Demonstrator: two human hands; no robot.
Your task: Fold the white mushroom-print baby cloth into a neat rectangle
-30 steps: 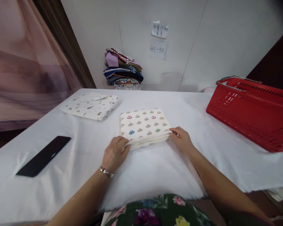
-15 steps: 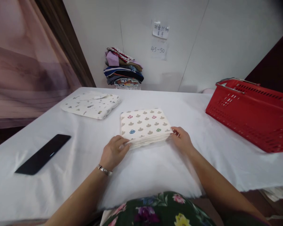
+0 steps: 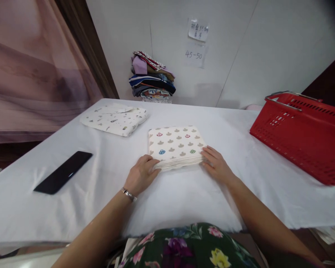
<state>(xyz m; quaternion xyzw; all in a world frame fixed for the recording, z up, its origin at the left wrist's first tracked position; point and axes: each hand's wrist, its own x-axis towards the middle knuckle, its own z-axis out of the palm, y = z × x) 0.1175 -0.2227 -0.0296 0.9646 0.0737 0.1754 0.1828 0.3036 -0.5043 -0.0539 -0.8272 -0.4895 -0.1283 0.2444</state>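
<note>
A folded white cloth [image 3: 175,143] printed with beige, red, blue and green mushroom shapes lies on the table in front of me, its layered edge facing me. At its near left corner, my left hand [image 3: 143,173] pinches the layers between thumb and fingers. My right hand [image 3: 216,163] grips the near right corner, fingers together along the side edge. Whatever part of the cloth sits under the fingertips is hidden.
A second folded cloth [image 3: 115,119] with small prints lies at the back left, and a black flat slab [image 3: 63,172] nearer on the left. On the right stands a red basket [image 3: 298,136]. Stacked fabrics [image 3: 152,78] rise behind the white-covered table [image 3: 178,197].
My right fingers have shifted from a pinch on the corner to lying closer along the cloth's side. The left hand keeps its corner. The whole view has turned slightly left.
</note>
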